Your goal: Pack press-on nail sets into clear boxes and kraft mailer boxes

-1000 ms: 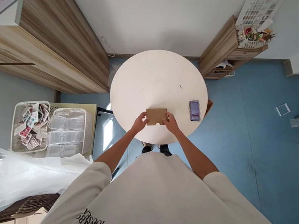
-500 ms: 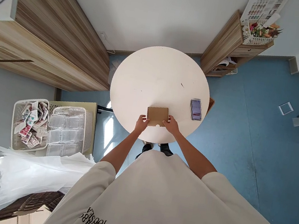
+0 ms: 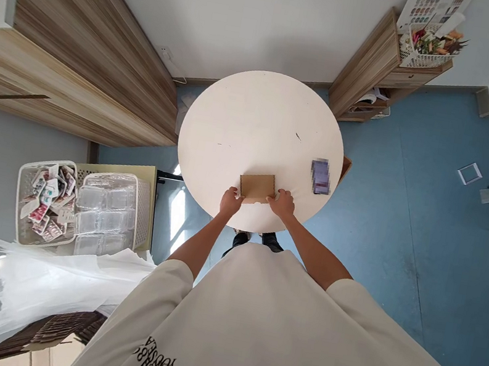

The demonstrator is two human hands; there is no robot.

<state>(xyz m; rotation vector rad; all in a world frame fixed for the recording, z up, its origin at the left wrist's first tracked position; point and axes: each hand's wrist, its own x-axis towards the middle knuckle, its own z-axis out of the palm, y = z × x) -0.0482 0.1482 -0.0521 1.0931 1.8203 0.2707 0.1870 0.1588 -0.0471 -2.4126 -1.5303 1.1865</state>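
Broadly, blue floor spreads to the right of the grip and under everything, while a tall wood-grain cabinet stands well apart, beyond the grip and to its left. Nearer than the grip, the person's pale shirt fills the view. A round, cream-coloured table lies beneath the hands and reaches out past them. Farther off, beyond the grip and to the right, is a wooden shelf unit; loose white sheets lie to the left, on the person's side. Also well to the left sit two white baskets, one with a heap of small packets, the other with clear containers.

Both forearms reach forward from short sleeves and angle inward, elbows wide. The left hand has its thumb at the near left corner of a small cardboard box, fingers bent beside that end. The right hand puts its thumb to the near right corner, its fingers curled just off the side. So the box is between the two hands, at the near part of the tabletop; whether either hand pinches it or only touches it, I cannot tell. To the right of the grip lies a pixelated purple object.

Dark shirt lettering, overlapping, seems to include "YOUSEA" and "PIECH". Print on the packets is too small to read.
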